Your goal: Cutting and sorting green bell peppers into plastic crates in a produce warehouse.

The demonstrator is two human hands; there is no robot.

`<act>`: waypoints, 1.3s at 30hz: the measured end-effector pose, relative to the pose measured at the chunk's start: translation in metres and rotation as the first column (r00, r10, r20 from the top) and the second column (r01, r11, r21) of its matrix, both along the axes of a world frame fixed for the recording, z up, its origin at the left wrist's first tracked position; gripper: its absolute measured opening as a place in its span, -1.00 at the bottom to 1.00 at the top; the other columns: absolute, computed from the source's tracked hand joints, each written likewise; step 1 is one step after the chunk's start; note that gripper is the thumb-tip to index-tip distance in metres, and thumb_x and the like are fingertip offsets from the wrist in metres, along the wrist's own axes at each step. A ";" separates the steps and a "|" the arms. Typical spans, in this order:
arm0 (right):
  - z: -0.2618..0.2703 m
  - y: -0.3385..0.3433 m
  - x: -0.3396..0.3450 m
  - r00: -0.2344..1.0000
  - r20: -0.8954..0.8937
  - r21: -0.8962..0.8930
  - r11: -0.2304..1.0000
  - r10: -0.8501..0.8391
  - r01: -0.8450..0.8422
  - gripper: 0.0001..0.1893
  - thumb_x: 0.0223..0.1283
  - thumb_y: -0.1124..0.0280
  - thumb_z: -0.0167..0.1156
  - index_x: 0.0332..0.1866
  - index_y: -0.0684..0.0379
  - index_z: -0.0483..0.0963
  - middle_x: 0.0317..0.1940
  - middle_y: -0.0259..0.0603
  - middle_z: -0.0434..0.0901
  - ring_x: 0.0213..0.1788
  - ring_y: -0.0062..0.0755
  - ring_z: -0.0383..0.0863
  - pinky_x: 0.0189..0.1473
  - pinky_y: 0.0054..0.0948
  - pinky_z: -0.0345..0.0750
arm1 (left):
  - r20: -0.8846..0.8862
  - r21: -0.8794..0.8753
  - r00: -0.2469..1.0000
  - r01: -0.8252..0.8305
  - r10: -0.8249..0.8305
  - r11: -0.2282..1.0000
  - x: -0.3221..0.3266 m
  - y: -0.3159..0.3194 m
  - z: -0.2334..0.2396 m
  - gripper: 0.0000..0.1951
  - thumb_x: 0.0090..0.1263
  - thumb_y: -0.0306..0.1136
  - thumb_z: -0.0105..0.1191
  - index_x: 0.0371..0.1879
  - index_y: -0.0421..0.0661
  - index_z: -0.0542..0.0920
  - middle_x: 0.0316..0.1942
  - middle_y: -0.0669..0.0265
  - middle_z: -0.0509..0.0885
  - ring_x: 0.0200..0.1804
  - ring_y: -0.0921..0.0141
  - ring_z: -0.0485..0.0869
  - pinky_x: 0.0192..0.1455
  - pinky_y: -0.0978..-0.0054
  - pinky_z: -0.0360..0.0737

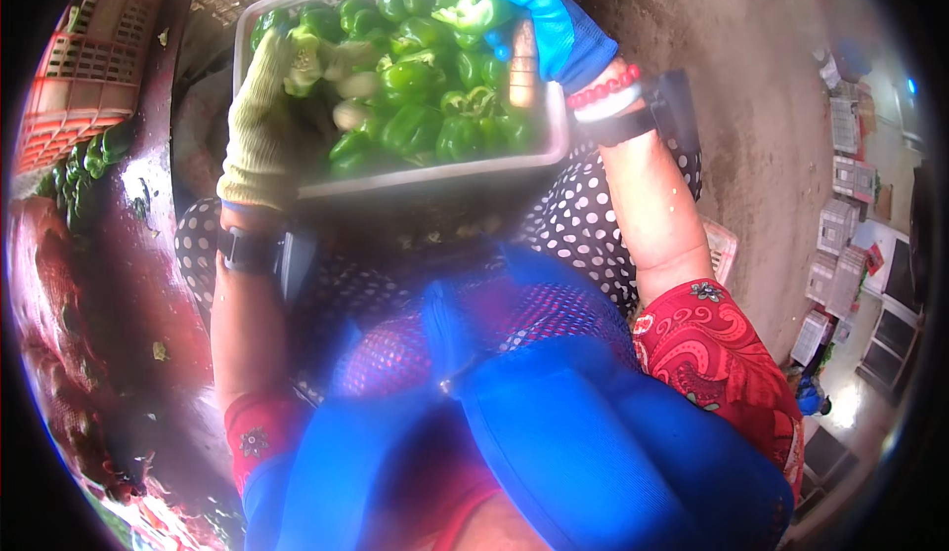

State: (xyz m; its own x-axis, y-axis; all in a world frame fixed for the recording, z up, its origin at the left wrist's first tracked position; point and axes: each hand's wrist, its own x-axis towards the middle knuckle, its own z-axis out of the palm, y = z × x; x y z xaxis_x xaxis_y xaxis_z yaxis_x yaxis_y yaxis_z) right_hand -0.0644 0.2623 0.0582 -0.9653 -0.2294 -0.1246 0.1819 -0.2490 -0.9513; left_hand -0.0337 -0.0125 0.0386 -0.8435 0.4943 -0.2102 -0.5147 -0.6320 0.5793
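Observation:
A white plastic crate full of green bell peppers rests at my lap. My left hand, in a pale knit glove, reaches into its left side and grips a cut bell pepper piece with the pale inside showing. Its fingers are blurred. My right hand, in a blue glove, is at the crate's far right corner. It closes around a wooden handle; any blade is hidden. Against its thumb and fingers is an opened green pepper with its pale inner flesh exposed.
At left stand a red plastic crate and a wet reddish surface with green peppers and filled red mesh sacks. Stacked pale crates and another person are far right, across the concrete floor.

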 end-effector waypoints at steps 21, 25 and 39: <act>-0.010 0.045 0.017 0.973 -0.228 0.059 0.998 0.039 -0.026 -0.67 0.29 0.15 0.23 -0.09 0.22 0.66 -0.49 -0.29 0.65 -0.49 -0.59 0.57 -0.42 -0.58 0.46 | 0.005 -0.960 0.269 -0.268 -0.963 -0.080 -0.016 0.101 -0.076 -0.59 0.14 -0.26 0.28 -0.03 -0.19 0.67 -0.25 0.14 0.72 -0.20 0.16 0.70 -0.05 0.31 0.62; -0.028 0.039 0.005 0.988 -0.156 0.061 0.998 0.014 -0.005 -0.71 0.28 0.18 0.24 -0.21 0.22 0.69 -0.54 -0.31 0.64 -0.53 -0.64 0.56 -0.47 -0.58 0.41 | -0.029 -0.743 0.852 0.332 -0.523 0.581 -0.005 0.082 -0.034 -0.71 0.28 -0.35 0.24 -0.05 -0.15 0.63 -0.38 0.35 0.64 -0.36 0.48 0.60 -0.26 0.53 0.53; -0.042 0.048 -0.007 0.999 -0.025 0.085 0.996 0.042 -0.040 -0.75 0.34 0.14 0.25 -0.15 0.12 0.57 -0.44 -0.32 0.65 -0.51 -0.59 0.59 -0.50 -0.60 0.48 | -0.041 -0.854 0.606 -0.434 -0.795 -0.286 -0.007 0.171 -0.099 -0.71 0.34 -0.14 0.00 -0.21 0.00 0.74 -0.16 0.13 0.74 -0.05 0.12 0.71 0.02 0.21 0.64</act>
State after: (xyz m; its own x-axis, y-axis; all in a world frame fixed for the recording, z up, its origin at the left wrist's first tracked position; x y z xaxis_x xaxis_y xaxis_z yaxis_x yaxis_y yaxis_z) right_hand -0.0712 0.3105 0.0159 -0.9584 -0.2589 -0.1199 0.1649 -0.1599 -0.9732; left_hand -0.0406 0.1587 -0.0602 -0.8655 0.4162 -0.2787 0.3489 0.9001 0.2609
